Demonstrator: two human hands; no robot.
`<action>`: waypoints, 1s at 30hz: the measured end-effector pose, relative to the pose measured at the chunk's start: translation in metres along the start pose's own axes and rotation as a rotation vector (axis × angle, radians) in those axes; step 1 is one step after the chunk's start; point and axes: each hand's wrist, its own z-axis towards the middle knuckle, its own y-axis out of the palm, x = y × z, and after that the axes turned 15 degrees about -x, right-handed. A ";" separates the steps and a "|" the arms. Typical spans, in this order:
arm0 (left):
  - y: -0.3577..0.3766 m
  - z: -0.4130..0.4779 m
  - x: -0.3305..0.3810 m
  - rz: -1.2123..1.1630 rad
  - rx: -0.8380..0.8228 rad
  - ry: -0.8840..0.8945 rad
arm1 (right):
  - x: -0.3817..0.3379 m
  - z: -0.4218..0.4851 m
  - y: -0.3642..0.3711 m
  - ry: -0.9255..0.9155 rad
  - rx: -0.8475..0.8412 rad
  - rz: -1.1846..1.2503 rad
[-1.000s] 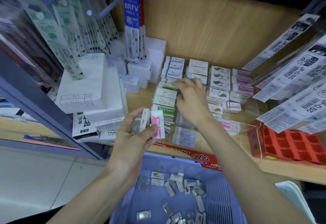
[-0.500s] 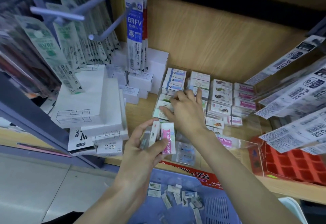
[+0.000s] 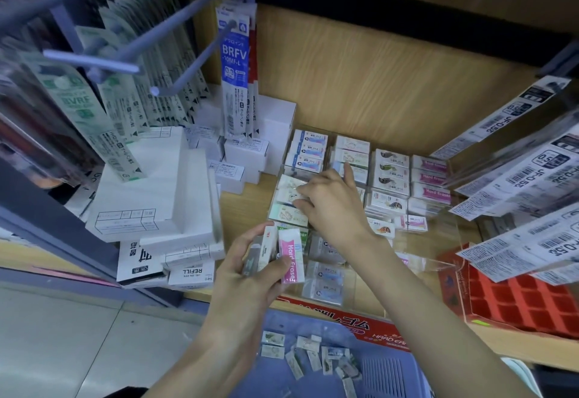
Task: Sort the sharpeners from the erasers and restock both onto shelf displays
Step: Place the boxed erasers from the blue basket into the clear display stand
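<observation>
Pink eraser (image 3: 291,256), marked Hard Eraser, stands on end in the left hand (image 3: 247,278). The thumb clamps it against a white eraser (image 3: 268,249) and a grey piece (image 3: 253,261), with the fingers curled round the back of the bundle. Its long axis runs roughly 12 to 6.

The matching pink row (image 3: 434,192) lies at about 2 o'clock from that grip, inside the clear display tray (image 3: 451,234). The erasers there lie flat with their long axes 9 to 3, so the held one would likely need a quarter turn before it sits like its neighbours.

The right hand (image 3: 332,206) is nearer that row, but it is busy at the tray's left column. There it appears to pinch a pale eraser (image 3: 289,192) between thumb and curled fingers, with the forefinger straight and pointing toward 12. Its wrist lies across the straight line from the left hand to the pink row, so I judge a reach from the left would have to go over or wait.

At 6 o'clock, below both hands, the blue basket (image 3: 388,372) holds loose small packets (image 3: 308,352) not yet sorted. At 3 o'clock a red tray (image 3: 517,300) sits on the shelf under hanging barcode packs (image 3: 532,184). At 9 to 10 o'clock white boxes (image 3: 141,184) are stacked, and refill packs (image 3: 235,78) hang at 12.
</observation>
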 end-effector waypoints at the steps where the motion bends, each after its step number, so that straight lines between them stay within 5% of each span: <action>1: 0.000 0.001 0.000 -0.004 0.001 0.000 | 0.000 0.000 0.000 -0.002 0.008 -0.003; 13: 0.004 0.004 -0.001 -0.004 0.003 0.006 | 0.003 -0.007 -0.001 -0.013 -0.010 0.161; 18: 0.003 0.004 0.000 -0.028 0.006 0.022 | 0.007 -0.030 -0.007 0.025 0.210 0.537; 22: 0.003 0.006 0.001 -0.059 0.026 0.040 | -0.010 -0.074 -0.020 -0.020 0.165 0.812; 30: 0.007 0.001 -0.004 -0.074 -0.040 0.070 | -0.041 -0.120 0.009 -0.084 0.102 0.785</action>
